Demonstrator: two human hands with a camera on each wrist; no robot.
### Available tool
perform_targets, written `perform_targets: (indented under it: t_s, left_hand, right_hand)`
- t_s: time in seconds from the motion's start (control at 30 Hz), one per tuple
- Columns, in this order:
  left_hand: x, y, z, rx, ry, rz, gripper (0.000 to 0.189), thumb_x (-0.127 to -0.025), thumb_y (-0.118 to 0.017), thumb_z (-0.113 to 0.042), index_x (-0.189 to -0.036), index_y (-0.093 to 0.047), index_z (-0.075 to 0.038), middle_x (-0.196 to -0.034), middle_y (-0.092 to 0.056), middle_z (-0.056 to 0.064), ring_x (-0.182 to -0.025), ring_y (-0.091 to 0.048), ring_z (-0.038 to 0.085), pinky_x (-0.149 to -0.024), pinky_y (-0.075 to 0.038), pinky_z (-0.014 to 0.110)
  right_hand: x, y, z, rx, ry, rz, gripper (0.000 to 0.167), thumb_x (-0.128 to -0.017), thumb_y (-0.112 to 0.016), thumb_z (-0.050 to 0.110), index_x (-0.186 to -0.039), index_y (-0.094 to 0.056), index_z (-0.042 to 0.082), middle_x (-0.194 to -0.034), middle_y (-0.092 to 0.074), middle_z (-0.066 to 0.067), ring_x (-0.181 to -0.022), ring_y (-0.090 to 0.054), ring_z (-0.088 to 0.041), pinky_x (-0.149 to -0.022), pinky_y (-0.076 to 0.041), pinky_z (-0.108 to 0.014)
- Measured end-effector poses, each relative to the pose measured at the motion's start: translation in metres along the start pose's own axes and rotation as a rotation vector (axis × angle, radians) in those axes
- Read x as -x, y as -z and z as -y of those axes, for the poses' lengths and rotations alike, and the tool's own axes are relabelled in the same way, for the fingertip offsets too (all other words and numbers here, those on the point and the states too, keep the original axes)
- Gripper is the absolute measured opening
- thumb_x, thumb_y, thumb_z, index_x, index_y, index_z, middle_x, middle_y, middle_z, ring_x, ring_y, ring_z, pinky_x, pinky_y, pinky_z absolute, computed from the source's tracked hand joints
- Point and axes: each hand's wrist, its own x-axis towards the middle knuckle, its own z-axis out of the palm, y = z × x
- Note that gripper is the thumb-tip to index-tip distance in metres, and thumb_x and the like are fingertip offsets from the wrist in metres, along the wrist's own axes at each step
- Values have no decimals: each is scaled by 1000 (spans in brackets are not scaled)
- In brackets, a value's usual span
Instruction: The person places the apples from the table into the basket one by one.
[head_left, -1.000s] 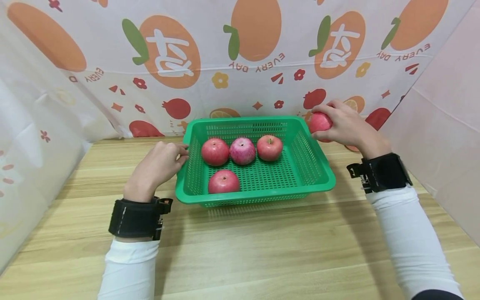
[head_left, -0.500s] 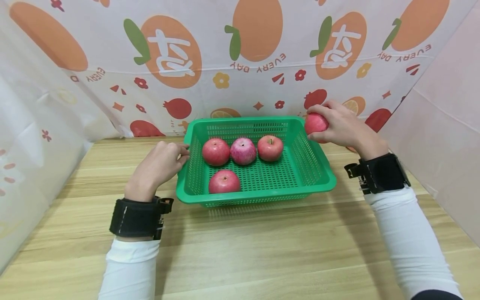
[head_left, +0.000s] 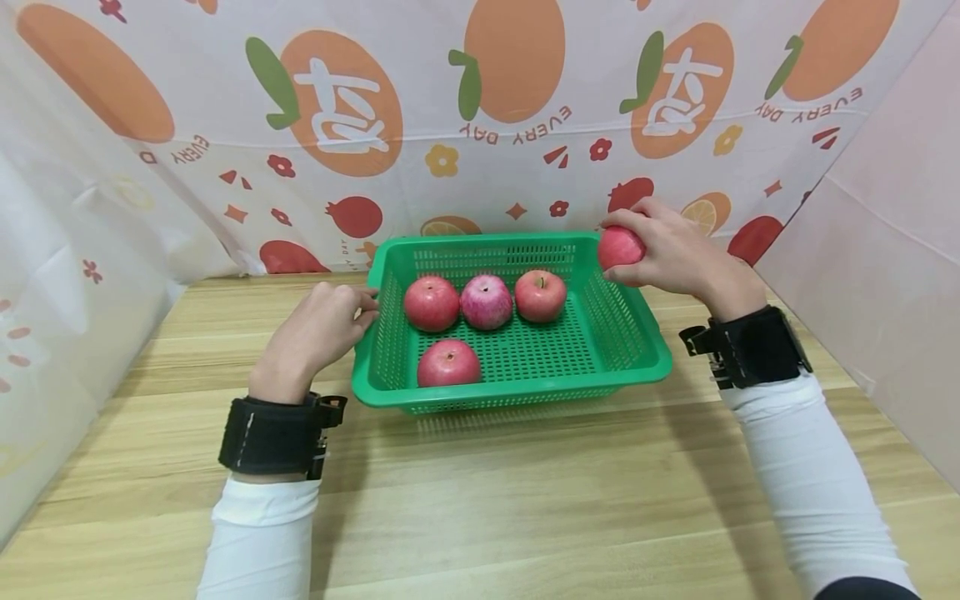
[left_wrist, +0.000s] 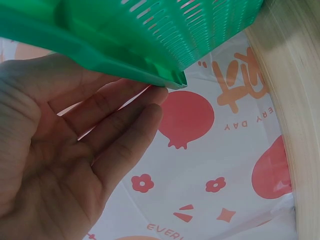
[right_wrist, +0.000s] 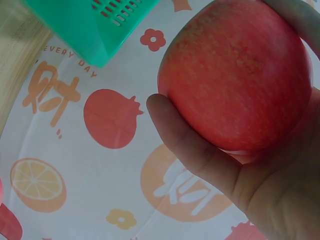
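Observation:
A green plastic basket (head_left: pixel 510 390) with perforated walls stands on the table. Inside it are a red apple (head_left: pixel 431 304), a purplish-pink apple (head_left: pixel 486 302) and a red apple with its stem showing (head_left: pixel 540 296) in a row at the back, and another red apple (head_left: pixel 448 363) at the front left. My left hand (head_left: pixel 318 329) holds the basket's left rim with its fingertips; in the left wrist view its fingers (left_wrist: pixel 125 145) reach the rim's edge from outside. Above the basket's back right corner, my right hand (head_left: pixel 675 254) grips a red apple (right_wrist: pixel 235 75) between thumb and fingers.
The wooden table (head_left: pixel 510 500) extends in front of the basket and to both sides. A white fruit-printed cloth (head_left: pixel 420 100) hangs close behind the basket, with plain pale sheeting (head_left: pixel 885 250) at the right.
My right hand has moved left with the apple, from outside the basket's right rim to above its back right corner. The left hand and the basket look unmoved.

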Motion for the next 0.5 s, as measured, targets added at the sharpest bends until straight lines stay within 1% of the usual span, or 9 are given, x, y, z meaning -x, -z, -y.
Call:
perform_targets:
  t_s: [0.13, 0.3, 0.5]
  left_hand:
    - [0, 0, 0, 0, 0, -2, 18, -94, -63, 7, -107, -71, 18, -120, -65, 32, -107, -66, 47, -82, -56, 51]
    - [0, -1, 0, 0, 0, -1, 18, -94, -63, 7, -107, -71, 18, -120, -65, 32, -107, -66, 47, -81, -57, 50]
    - [0, 0, 0, -3, 1, -2, 18, -94, -63, 7, -106, -71, 17, -119, -65, 32, -104, -67, 46, -73, -56, 45]
  right_hand:
    - [-1, -1, 3, 7, 26, -6, 61, -84, -79, 26, -139, -57, 9, -125, -49, -20, -110, -49, -40, -82, -53, -58]
    - [-3, -3, 6, 14, 42, 2, 59, -85, -77, 26, -138, -57, 10, -122, -50, -20, -108, -51, -39, -81, -52, -57]
    - [-6, -5, 10, 9, 41, 30, 60, -86, -76, 27, -140, -56, 11, -124, -49, -19, -107, -51, -40, -81, -53, -56]
